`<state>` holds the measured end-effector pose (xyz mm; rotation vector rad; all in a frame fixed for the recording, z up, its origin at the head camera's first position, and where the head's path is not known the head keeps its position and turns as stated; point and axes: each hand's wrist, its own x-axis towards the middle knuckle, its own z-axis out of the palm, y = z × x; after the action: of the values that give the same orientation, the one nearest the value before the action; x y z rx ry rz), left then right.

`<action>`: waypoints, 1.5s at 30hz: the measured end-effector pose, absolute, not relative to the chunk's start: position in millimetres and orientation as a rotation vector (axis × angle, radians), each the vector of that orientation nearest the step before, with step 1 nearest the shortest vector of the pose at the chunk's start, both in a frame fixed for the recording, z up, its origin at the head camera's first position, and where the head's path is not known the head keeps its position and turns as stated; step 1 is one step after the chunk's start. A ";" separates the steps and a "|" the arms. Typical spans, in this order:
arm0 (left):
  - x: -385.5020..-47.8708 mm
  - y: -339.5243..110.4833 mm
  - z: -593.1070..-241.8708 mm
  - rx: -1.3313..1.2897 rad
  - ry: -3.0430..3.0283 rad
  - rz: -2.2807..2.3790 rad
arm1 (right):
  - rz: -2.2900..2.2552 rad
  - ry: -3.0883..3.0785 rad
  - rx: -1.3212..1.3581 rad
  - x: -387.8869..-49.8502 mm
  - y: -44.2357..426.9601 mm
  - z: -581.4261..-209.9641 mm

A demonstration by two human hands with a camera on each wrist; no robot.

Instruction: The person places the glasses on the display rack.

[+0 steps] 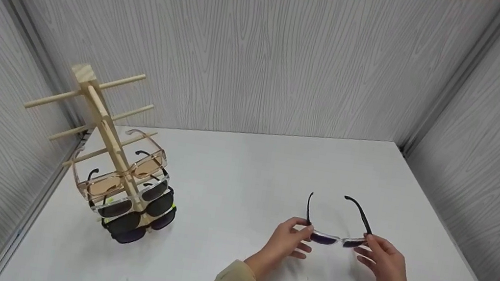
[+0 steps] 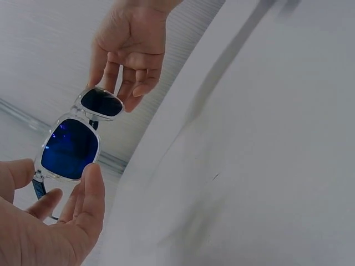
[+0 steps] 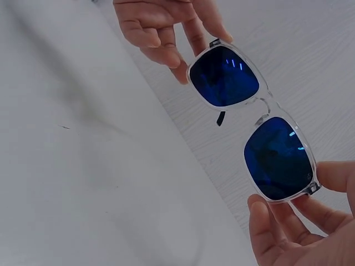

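A pair of sunglasses [image 1: 324, 239] with a clear frame, dark temples and blue mirrored lenses [image 3: 279, 158] is held above the table with both temples unfolded. My left hand [image 1: 285, 241] pinches the left end of the frame near the hinge. At the other end, my right hand [image 1: 384, 267] grips the frame by its hinge corner. Both wrist views show the lenses facing the cameras, thumb and fingers at each outer edge. The temples point away toward the back wall in the head view.
On the left stands a wooden display rack [image 1: 106, 124] with crossbars. Several sunglasses [image 1: 143, 194] hang on its lower bars, the topmost pair having peach lenses [image 1: 105, 185]. The white table [image 1: 243, 184] meets grey wood-grain panels [image 1: 263, 53] at the back and sides.
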<state>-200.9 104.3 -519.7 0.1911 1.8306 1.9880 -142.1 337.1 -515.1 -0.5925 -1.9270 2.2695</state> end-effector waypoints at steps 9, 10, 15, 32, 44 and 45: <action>-198.2 85.5 -516.8 0.205 1.847 2.000 | 2.277 -1.953 -0.550 -144.9 323.3 -512.1; -198.1 83.8 -516.9 0.207 1.848 2.002 | 2.275 -1.956 -0.547 -145.4 321.9 -511.7; -198.2 74.5 -516.9 0.230 1.866 2.006 | 2.267 -1.962 -0.522 -148.2 314.4 -509.9; -196.4 37.5 -509.1 0.244 1.936 2.005 | 2.268 -2.038 -0.471 -159.1 284.5 -503.3; -187.2 15.4 -505.6 0.302 2.003 2.070 | 2.338 -2.088 -0.393 -164.3 266.7 -492.6; -186.4 13.9 -504.6 0.309 2.003 2.078 | 2.338 -2.091 -0.383 -164.7 266.1 -491.6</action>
<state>-186.4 13.9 -504.6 0.3091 2.0029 2.0783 -164.7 266.1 -491.6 -0.3832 -2.0912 2.3382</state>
